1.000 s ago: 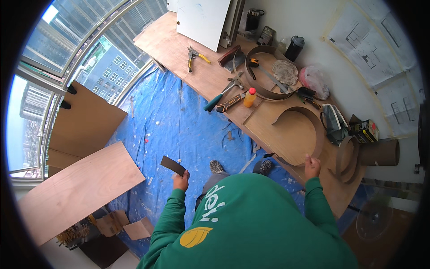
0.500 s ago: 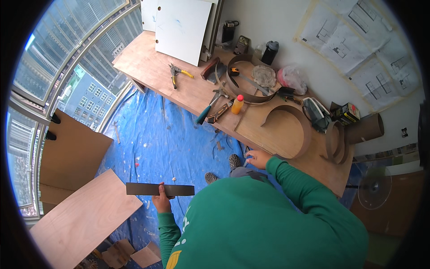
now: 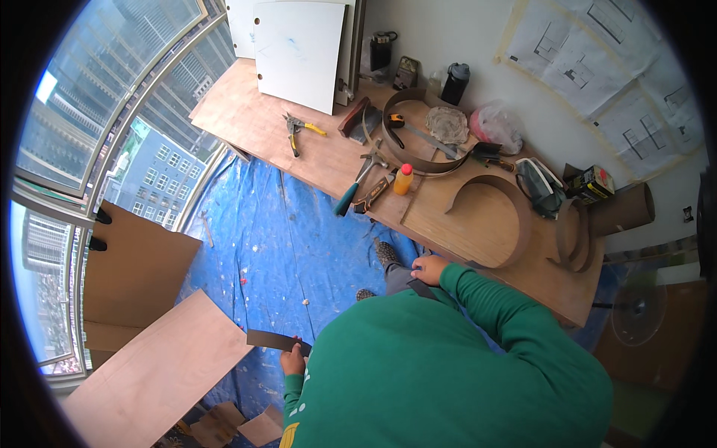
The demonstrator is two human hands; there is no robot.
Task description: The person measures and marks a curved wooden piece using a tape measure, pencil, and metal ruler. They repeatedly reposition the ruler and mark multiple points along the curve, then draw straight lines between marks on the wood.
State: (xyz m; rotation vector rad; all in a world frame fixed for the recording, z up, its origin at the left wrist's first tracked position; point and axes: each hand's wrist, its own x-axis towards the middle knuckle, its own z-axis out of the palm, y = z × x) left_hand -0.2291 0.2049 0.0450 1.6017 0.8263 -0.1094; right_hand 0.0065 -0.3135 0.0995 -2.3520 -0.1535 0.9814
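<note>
Swung in nearer me, the strip (image 3: 270,340) sits at seven o'clock, pinched in my left grip (image 3: 293,361); it's in hand, not set down. My right grip (image 3: 431,269), four o'clock, is half-curled, contents unclear. A bent band (image 3: 521,228) lies on the desk (image 3: 258,123), three o'clock.

- We see a thin, dull-brown rectangular strip (image 3: 267,340) at seven o'clock, material unclear.
- We hold it nearly level in our left hand (image 3: 293,361), free end toward nine o'clock.
</note>
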